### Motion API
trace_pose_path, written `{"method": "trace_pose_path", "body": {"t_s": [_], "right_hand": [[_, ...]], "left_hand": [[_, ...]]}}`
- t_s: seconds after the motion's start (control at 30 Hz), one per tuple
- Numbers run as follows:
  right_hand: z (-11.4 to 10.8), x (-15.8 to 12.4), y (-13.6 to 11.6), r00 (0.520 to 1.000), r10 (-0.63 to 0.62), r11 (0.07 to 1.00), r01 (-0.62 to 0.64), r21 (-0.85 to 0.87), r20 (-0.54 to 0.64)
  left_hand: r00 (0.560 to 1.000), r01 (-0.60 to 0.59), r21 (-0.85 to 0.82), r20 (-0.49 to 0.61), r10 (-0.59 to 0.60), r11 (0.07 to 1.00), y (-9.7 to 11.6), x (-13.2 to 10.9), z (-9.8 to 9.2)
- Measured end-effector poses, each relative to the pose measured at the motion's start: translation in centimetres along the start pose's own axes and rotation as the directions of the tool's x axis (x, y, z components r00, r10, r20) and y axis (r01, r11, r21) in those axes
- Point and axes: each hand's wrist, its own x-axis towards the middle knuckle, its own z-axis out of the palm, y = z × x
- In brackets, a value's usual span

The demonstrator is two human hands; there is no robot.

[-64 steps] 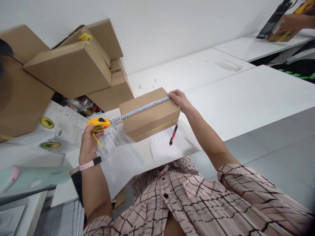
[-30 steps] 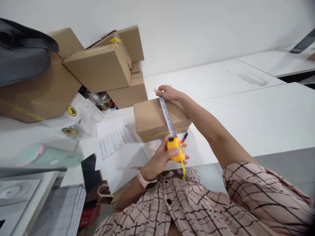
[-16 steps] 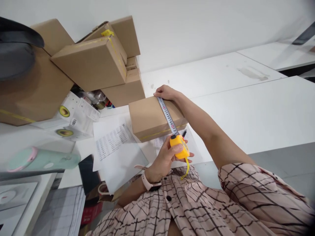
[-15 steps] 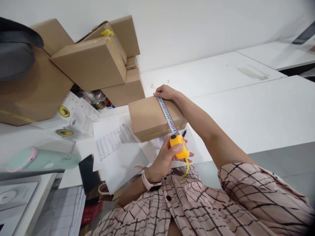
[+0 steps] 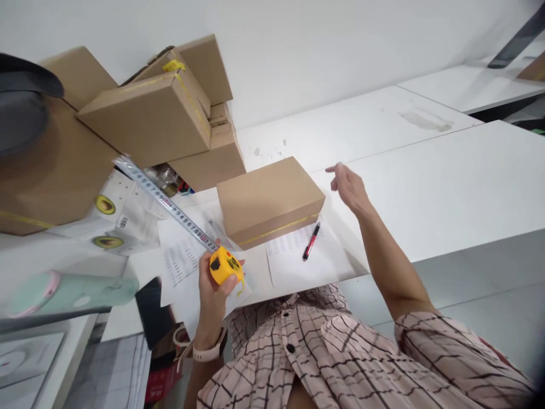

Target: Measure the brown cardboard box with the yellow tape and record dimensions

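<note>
My left hand is closed round a yellow tape measure. Its silver blade is pulled out and slants up to the left, over the papers and towards the stacked boxes. In the middle of the desk lies a closed brown cardboard box, with a strip of yellow tape along its near side. My right hand hovers to the right of this box, apart from it and holding nothing. Its index finger points out while the other fingers are partly curled. A red and black pen rests on a printed sheet before the box.
Several larger cardboard boxes are piled at the back left. Below them stand white cartons with avocado pictures. A mint green bottle lies left of more printed papers. The white desk stretches off to the right.
The tape measure has left the box top and swung left in my left hand, its blade still out. My right hand has let go of the blade's end and moved right, off the box.
</note>
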Motion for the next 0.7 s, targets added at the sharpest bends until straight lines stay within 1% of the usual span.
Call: {"method": "trace_pose_path", "body": {"t_s": [0.03, 0.1, 0.13, 0.2, 0.27, 0.33, 0.4, 0.43, 0.47, 0.53, 0.6, 0.63, 0.67, 0.7], "right_hand": [[0.1, -1.3, 0.6, 0.999, 0.003, 1.000, -0.003, -0.013, 0.050], [0.7, -3.0, 0.5, 0.990, -0.033, 0.999, 0.037, -0.023, 0.136], [1.0, -3.3, -0.1, 0.985, -0.064, 0.997, 0.070, -0.035, 0.158], [1.3, -3.0, -1.9, 0.980, -0.127, 0.986, 0.142, -0.089, 0.155], [1.5, -1.4, -3.9, 0.974, -0.191, 0.964, 0.209, -0.164, 0.123], [1.9, 0.9, -5.6, 0.956, -0.281, 0.928, 0.292, -0.233, 0.080], [2.8, 3.5, -6.7, 0.913, -0.404, 0.866, 0.400, -0.299, 0.049], [3.5, 4.7, -7.0, 0.885, -0.462, 0.830, 0.453, -0.326, 0.054], [4.2, 5.7, -7.3, 0.860, -0.504, 0.793, 0.499, -0.349, 0.083], [5.7, 7.0, -7.8, 0.825, -0.541, 0.741, 0.560, -0.372, 0.164], [7.0, 7.4, -8.3, 0.815, -0.534, 0.727, 0.578, -0.370, 0.225], [7.4, 7.3, -8.5, 0.817, -0.527, 0.732, 0.576, -0.363, 0.234], [7.7, 7.2, -8.7, 0.821, -0.522, 0.742, 0.571, -0.352, 0.230], [7.9, 6.9, -8.8, 0.826, -0.520, 0.752, 0.564, -0.341, 0.218]], "left_hand": [[1.000, 0.023, -0.011, 0.006, -0.023, 1.000, -0.7, 0.7, -0.4], [0.998, 0.052, -0.031, 0.047, -0.050, 0.998, -1.5, 2.3, -0.8], [0.997, 0.049, -0.033, 0.068, -0.046, 0.998, -1.4, 3.1, -0.9], [0.996, 0.011, -0.024, 0.089, -0.008, 1.000, -0.2, 4.9, -0.9], [0.995, -0.044, -0.027, 0.090, 0.047, 0.999, 2.0, 6.7, -0.8], [0.992, -0.083, -0.037, 0.089, 0.086, 0.996, 4.4, 8.6, -0.5], [0.989, -0.116, -0.031, 0.083, 0.119, 0.993, 6.3, 10.3, 0.1], [0.988, -0.138, -0.018, 0.074, 0.139, 0.990, 7.0, 10.9, 0.5], [0.984, -0.167, -0.004, 0.060, 0.167, 0.986, 7.4, 11.2, 0.9], [0.970, -0.240, 0.019, 0.035, 0.239, 0.971, 7.6, 10.8, 2.0], [0.961, -0.271, 0.016, 0.067, 0.270, 0.962, 7.0, 9.1, 3.3], [0.962, -0.248, 0.001, 0.119, 0.246, 0.969, 6.4, 8.0, 4.1], [0.965, -0.185, -0.024, 0.185, 0.186, 0.982, 5.6, 6.7, 5.0], [0.959, -0.089, -0.058, 0.266, 0.101, 0.994, 4.7, 5.5, 5.9]]}}
